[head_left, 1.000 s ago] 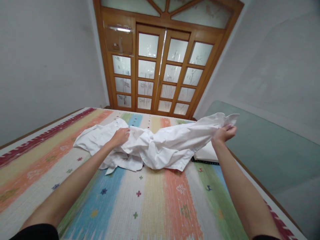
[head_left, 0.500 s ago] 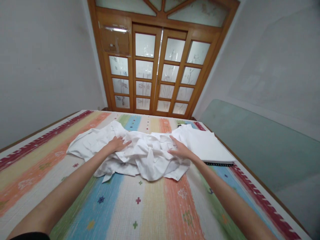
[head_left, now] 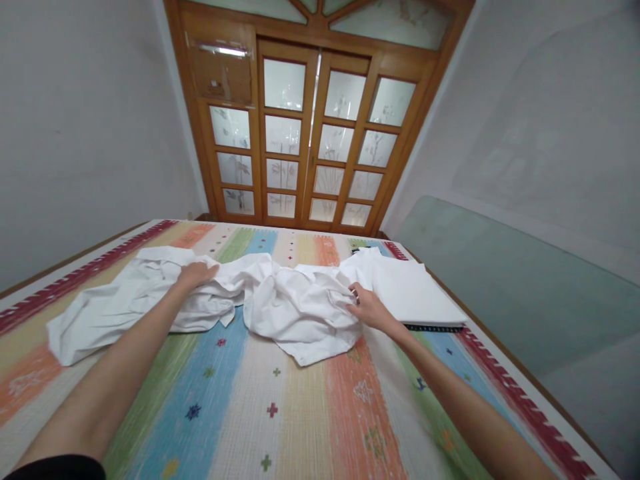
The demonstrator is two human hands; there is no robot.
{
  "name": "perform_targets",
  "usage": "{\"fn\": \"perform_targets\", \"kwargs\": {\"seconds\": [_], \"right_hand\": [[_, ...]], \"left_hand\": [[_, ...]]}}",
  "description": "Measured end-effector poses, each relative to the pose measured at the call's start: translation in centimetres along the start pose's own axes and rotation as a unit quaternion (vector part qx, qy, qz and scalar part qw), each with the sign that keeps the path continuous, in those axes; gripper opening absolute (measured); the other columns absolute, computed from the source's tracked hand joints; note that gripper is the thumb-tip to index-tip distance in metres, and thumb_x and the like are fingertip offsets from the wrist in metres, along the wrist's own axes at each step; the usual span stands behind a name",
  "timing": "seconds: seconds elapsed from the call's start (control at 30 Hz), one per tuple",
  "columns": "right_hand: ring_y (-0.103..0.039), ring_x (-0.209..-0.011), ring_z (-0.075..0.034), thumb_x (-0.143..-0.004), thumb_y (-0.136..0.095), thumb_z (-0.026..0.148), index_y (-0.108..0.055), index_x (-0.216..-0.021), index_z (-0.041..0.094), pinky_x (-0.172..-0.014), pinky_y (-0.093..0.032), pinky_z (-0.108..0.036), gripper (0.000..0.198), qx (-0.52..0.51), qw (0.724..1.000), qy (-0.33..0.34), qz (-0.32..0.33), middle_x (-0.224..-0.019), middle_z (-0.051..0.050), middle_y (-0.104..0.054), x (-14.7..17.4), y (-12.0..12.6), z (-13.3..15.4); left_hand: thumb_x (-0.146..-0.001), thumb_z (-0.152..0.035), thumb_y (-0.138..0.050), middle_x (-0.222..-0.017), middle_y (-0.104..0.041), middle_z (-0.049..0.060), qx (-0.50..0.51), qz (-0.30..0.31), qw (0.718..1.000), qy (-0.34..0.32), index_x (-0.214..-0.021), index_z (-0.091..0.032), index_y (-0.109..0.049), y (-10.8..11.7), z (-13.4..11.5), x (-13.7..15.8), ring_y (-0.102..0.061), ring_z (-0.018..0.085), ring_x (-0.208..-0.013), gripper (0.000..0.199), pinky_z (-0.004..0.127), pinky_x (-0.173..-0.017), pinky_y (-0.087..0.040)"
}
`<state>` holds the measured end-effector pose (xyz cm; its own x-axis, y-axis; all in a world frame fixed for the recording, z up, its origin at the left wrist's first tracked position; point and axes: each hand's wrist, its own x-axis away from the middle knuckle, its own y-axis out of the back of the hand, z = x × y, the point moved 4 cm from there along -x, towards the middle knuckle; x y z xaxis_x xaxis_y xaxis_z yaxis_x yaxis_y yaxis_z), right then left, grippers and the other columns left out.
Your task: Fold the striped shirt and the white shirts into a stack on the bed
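A crumpled white shirt (head_left: 305, 310) lies spread sideways over the striped cover, creased and bunched in the middle. On its left part, my left hand (head_left: 199, 274) is closed on the fabric, fingers partly hidden in the folds. One long piece of the cloth stretches out past my left forearm toward the left. My right hand (head_left: 369, 307) pinches the shirt's right edge with bent fingers. Just beyond that hand is a flat, white folded stack (head_left: 415, 293) with a dark, dotted edge along its near side.
The striped, patterned cover (head_left: 300, 427) lies over a broad flat surface with dark red borders. Wooden doors with glass panes (head_left: 305, 147) stand at the far end. Grey walls rise on both sides, and a pale green panel (head_left: 525, 287) runs along the right one.
My left hand has moved left and away from me, pulling the shirt's left part out so it reaches farther left. My right hand has shifted slightly right and its fingers have closed on the cloth.
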<state>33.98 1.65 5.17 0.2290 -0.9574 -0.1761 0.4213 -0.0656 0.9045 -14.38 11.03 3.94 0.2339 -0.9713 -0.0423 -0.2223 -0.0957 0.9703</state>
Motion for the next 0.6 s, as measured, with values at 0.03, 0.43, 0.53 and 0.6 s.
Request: {"fn": "perform_targets", "kwargs": {"seconds": [0.03,0.43,0.53,0.6], "right_hand": [[-0.063,-0.08,-0.02,-0.073,-0.055,0.011,-0.056,-0.104,0.018,-0.073,-0.045,-0.028,0.032,-0.02,0.999,0.021,-0.02,-0.089,-0.006,-0.068,-0.1,0.7,0.5],[-0.062,-0.079,-0.017,-0.072,-0.058,0.016,-0.057,-0.109,0.022,-0.071,-0.049,-0.029,0.037,-0.257,0.948,0.175,-0.072,-0.086,-0.001,-0.067,-1.1,5.6,9.7],[-0.062,-0.08,-0.016,-0.072,-0.062,0.018,-0.053,-0.111,0.022,-0.072,-0.048,-0.029,0.04,-0.32,0.929,0.172,-0.071,-0.086,0.0,-0.066,-1.1,4.9,10.2],[-0.063,-0.081,-0.016,-0.072,-0.067,0.022,-0.051,-0.113,0.022,-0.073,-0.048,-0.029,0.045,-0.36,0.917,0.158,-0.071,-0.089,0.0,-0.066,-1.0,4.4,10.0]], "left_hand": [[-0.082,-0.042,-0.044,-0.115,-0.065,0.031,-0.023,-0.01,1.0,0.013,-0.104,-0.003,-0.069,0.4,-0.4,0.5,-0.057,0.046,-0.112,0.051,0.053,-0.09,-0.044],[-0.086,-0.036,-0.059,-0.107,-0.068,0.01,0.162,-0.252,0.779,-0.55,-0.113,-0.019,-0.06,6.2,-19.7,14.9,-0.062,0.023,-0.101,0.033,0.037,-0.091,-0.05],[-0.089,-0.025,-0.053,-0.1,-0.068,0.01,0.109,-0.299,0.747,-0.584,-0.109,-0.018,-0.06,5.5,-22.4,17.0,-0.063,0.021,-0.095,0.023,0.036,-0.085,-0.051],[-0.091,-0.017,-0.046,-0.096,-0.068,0.009,0.089,-0.327,0.753,-0.564,-0.105,-0.017,-0.06,5.3,-23.0,16.7,-0.062,0.02,-0.091,0.02,0.034,-0.082,-0.051]]}}
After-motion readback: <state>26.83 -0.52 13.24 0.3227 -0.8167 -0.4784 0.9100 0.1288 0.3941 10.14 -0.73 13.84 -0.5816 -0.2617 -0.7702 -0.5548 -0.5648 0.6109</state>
